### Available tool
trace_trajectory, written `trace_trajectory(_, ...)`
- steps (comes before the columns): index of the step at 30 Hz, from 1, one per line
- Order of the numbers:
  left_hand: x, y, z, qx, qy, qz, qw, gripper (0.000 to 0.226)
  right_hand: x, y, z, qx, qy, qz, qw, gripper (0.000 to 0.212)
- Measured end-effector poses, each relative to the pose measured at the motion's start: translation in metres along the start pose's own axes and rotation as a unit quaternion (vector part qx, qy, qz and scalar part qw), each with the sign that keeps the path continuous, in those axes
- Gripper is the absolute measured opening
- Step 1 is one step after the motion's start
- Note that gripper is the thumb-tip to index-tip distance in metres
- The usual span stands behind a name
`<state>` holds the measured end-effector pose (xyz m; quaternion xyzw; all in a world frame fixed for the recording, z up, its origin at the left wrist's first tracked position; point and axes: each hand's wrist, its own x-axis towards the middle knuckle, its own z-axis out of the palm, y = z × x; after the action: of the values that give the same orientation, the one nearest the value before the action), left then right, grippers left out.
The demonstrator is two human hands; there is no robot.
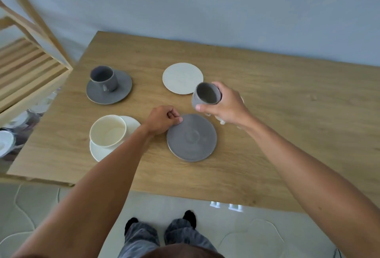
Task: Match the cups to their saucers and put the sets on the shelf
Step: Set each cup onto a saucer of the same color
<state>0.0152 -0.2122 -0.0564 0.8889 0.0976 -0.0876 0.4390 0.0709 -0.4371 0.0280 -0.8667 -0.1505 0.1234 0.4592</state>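
My right hand grips a grey cup in the air, just above and behind a bare grey saucer on the wooden table. My left hand pinches that saucer's far left rim. A bare white saucer lies behind the held cup. At the left, a grey cup stands on a grey saucer, and a white cup stands on a white saucer. Something white shows under my right hand, mostly hidden.
A wooden slatted shelf stands at the left, beside the table's left edge. White dishes sit low at the far left. A grey wall runs behind the table. My feet and a pale rug are below the table's near edge.
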Motion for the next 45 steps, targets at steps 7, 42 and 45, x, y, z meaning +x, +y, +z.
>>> trace_trajectory(7, 0.001, 0.001, -0.001, 0.008, -0.005, 0.000, 1.000, 0.008, -0.036, 0.017, 0.036, -0.058, -0.084, -0.003, 0.995, 0.085)
trace_trajectory(42, 0.069, 0.016, -0.024, -0.021, 0.132, -0.090, 0.987, 0.073, 0.002, 0.063, -0.023, -0.167, 0.023, 0.102, 0.980, 0.115)
trace_trajectory(45, 0.080, 0.013, -0.027, -0.016, 0.144, -0.095, 0.985, 0.071, 0.006, 0.068, -0.020, -0.135, 0.039, 0.113, 0.984, 0.111)
